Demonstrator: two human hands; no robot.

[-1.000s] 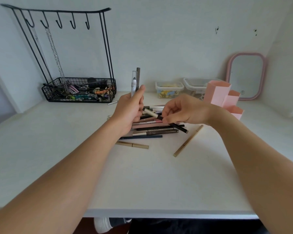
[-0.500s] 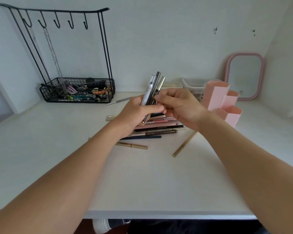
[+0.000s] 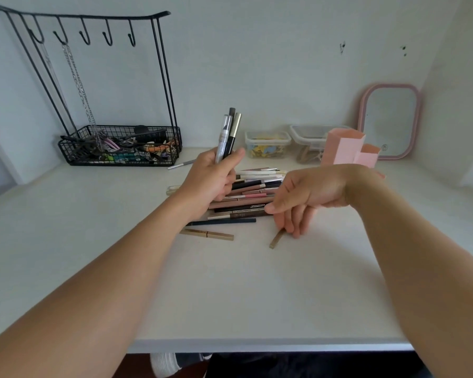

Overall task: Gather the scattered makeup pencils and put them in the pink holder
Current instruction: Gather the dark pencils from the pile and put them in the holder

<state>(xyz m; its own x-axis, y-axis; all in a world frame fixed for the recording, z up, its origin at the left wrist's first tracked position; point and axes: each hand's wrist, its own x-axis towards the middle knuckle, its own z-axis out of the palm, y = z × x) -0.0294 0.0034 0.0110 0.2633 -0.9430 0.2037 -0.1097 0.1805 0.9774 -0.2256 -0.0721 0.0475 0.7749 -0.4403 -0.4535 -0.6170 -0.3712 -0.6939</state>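
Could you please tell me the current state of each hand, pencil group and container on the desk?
Left hand: grips three pencils upright.
Right hand: fingers touching a tan pencil on the desk.
Pencil pile: lying flat.
Pink holder: upright.
Plastic boxes: lidded.
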